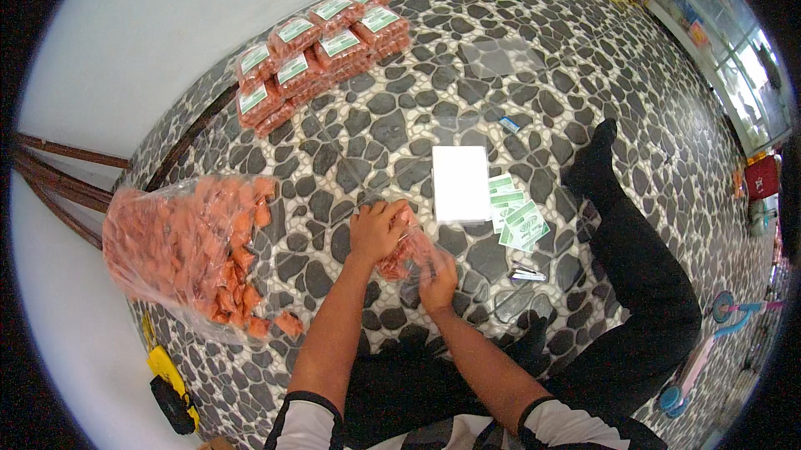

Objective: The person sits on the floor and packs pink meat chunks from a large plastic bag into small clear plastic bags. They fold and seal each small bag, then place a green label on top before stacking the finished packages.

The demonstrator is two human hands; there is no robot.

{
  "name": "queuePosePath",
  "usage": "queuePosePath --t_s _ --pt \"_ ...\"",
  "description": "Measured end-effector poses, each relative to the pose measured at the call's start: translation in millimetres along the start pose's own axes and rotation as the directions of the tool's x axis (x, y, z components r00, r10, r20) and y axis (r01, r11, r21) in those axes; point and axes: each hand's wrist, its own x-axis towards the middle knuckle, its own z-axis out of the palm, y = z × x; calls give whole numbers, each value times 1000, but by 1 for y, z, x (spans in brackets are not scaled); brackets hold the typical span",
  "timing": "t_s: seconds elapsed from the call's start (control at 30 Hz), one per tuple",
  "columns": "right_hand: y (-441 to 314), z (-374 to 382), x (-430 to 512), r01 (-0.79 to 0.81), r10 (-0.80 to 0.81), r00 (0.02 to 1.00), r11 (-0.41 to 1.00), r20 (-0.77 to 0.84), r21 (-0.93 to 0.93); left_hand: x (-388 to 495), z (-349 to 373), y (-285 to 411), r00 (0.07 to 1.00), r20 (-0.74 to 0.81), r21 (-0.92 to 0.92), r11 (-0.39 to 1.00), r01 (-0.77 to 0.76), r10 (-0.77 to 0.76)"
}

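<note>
My left hand (375,231) presses on the far side of a clear plastic bag (410,253) of small reddish-orange packets, low over the patterned floor. The near right edge of that bag is gripped by my right hand (440,284). Its contents are partly hidden by my fingers. Just right of it lies a white rectangular stack (461,184), apparently in clear plastic. Several green-and-white printed labels (525,224) overlap at its right edge. A small stapler (527,273) rests nearer to me. To the left, a large clear sack (169,249) lies on its side, with orange packets (244,287) at its mouth.
Filled, labelled bags (319,52) are stacked by the wall. A small blue box (510,124) and a clear plastic sheet (500,57) lie ahead. My leg (651,262) bounds the right side. Beyond are a scooter (701,356) and a glass cabinet (719,37). A yellow bag (164,367) sits left.
</note>
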Motion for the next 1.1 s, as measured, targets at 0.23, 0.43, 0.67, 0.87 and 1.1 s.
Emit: queuePosePath --t_s 0.23,0.43,0.67,0.87,1.1 --pt "2 6 8 8 -8 1000 1000 -22 20 -13 -10 34 899 -169 -15 911 -412 403" --pt "2 4 1 -122 123 992 992 -3 10 -23 15 52 892 -79 -184 873 -451 445" --pt "7 21 -2 -240 242 970 965 1 -107 -35 41 70 905 -176 -313 850 -424 387" --pt "10 26 4 -370 407 912 867 44 -334 -39 40 70 924 -173 -424 821 -382 341" --pt "-3 -5 5 -311 312 950 932 25 184 -104 49 59 761 -449 -735 678 -16 -468"
